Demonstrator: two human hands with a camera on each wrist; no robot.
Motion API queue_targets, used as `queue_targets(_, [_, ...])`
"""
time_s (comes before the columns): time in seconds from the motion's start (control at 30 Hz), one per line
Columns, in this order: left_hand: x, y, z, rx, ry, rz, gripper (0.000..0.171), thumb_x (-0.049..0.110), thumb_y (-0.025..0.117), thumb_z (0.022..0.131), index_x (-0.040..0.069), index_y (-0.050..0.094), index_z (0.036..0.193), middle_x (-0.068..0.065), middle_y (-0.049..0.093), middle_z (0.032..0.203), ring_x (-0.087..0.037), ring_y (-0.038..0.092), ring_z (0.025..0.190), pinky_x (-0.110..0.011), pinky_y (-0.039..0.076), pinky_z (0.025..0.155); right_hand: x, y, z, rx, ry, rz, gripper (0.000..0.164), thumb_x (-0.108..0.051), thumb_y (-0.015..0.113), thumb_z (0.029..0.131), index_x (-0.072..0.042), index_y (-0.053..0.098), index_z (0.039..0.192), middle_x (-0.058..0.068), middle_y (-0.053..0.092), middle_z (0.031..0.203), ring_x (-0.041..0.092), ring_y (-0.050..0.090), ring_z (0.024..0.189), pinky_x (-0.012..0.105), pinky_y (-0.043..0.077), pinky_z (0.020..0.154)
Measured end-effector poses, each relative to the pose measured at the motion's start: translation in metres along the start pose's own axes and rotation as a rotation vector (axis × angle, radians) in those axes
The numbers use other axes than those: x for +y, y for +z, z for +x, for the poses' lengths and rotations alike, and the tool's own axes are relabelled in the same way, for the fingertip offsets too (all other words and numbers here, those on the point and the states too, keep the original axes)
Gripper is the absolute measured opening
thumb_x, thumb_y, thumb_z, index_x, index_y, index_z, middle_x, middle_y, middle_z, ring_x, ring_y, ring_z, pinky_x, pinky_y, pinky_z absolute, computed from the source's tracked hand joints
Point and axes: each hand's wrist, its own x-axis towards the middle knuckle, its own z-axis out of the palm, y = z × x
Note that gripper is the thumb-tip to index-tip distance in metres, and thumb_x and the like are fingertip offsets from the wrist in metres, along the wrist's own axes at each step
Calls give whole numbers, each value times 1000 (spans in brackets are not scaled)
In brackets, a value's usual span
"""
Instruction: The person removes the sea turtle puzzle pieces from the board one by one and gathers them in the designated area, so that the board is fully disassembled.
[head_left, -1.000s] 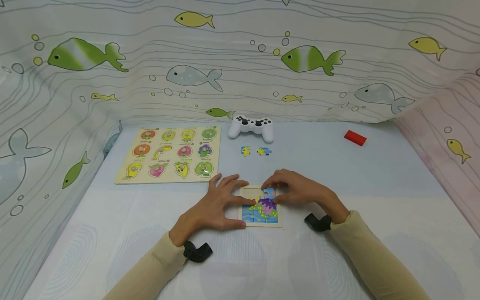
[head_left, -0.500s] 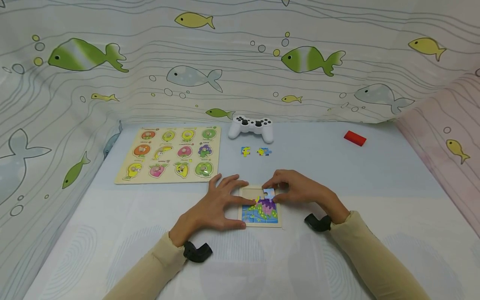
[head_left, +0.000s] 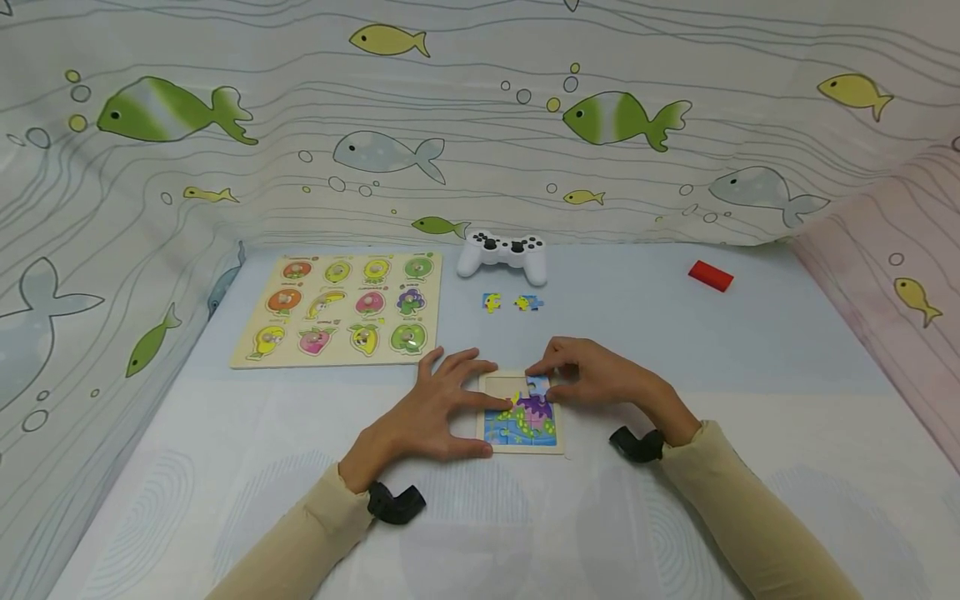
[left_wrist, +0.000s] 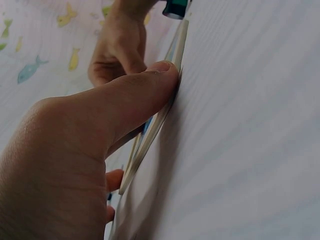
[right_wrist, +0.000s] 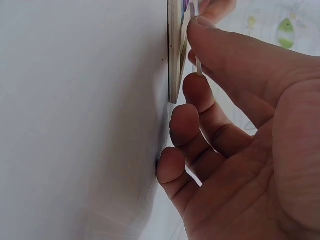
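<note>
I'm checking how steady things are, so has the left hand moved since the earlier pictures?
No: in the head view, the left hand rests at the puzzle as before, no nearer to or farther from the fruit board.

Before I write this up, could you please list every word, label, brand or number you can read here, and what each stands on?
No text is legible.
Fruit board: small labels beside the pictures, too small and blurred to read.
White controller: any markings are too small to read.
Puzzle: no text visible.
</note>
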Motion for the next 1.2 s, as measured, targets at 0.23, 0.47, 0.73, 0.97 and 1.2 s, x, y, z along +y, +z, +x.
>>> queue_targets(0.23, [-1,0,2,8,5,4,59,67,69,78,44,66,133,-2,49,154,-33,29,152,-72,10,117,0,-1,0,0,-3,26,38,-11,79,88,-12,74,126,4,62,98,19,51,85,26,45,75])
queue_targets(0.47, [-2,-1,2,-4,4,10,59,67,68,79,44,65,134,-2,48,155,-32,28,153,-71,9,117,2,-1,1,15,-2,45,38,-14,79,89,-13,73,126,3,62,99,19,51,86,25,44,75])
queue_targets(0.73, [-1,-1,2,5,19,18,59,66,69,79,43,66,133,-3,48,155,-35,31,152,-71,10,116,2,-2,1,34,27,46,37,-15,78,90,-13,73,127,3,63,101,18,50,86,25,43,74])
queue_targets(0.97, [-1,1,-1,11,18,-2,58,64,71,79,42,66,133,-4,48,154,-36,31,151,-72,10,115,5,-1,1,65,50,55,37,-16,76,91,-12,72,128,2,63,101,17,50,83,25,42,73])
queue_targets(1.2, [-1,1,0,4,21,-14,59,66,70,79,42,66,133,-4,47,155,-36,30,152,-71,8,116,9,-2,0,101,57,46,36,-17,77,91,-13,73,126,0,65,101,15,51,82,24,43,72])
